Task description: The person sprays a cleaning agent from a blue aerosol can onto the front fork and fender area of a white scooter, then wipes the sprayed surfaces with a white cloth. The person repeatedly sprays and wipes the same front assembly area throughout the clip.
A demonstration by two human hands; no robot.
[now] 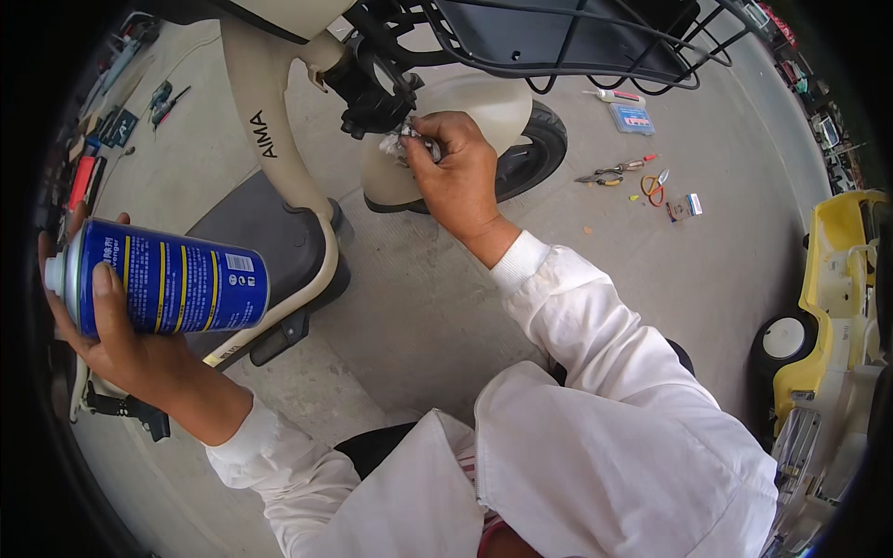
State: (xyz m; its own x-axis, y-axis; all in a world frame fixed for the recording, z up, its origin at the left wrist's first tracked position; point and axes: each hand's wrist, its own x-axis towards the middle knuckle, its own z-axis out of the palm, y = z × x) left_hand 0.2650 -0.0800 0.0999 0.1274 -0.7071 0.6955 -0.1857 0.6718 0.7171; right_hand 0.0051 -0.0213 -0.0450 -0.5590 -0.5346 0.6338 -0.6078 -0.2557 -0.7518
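My left hand (129, 335) grips a blue aerosol can (174, 279) lying sideways at the left, its white nozzle end towards the left. My right hand (457, 171) pinches a crumpled whitish wad (398, 145), perhaps paper or cloth, against the lower end of a black steering-column clamp (370, 91). The clamp belongs to a beige AIMA electric scooter, whose frame tube (265, 104) slopes down to a dark footboard (244, 230). Just beneath the wad is the beige front fender (481, 97) over the front wheel (551, 139). My fingers partly cover the wad.
A black wire basket (572, 70) juts out above the wheel. On the concrete floor to the right lie pliers (600, 179), orange-handled scissors (654, 188), a small box (684, 208), a blue plastic case (631, 119) and a white tube (619, 97). A yellow vehicle (823, 279) stands far right; tools lie far left.
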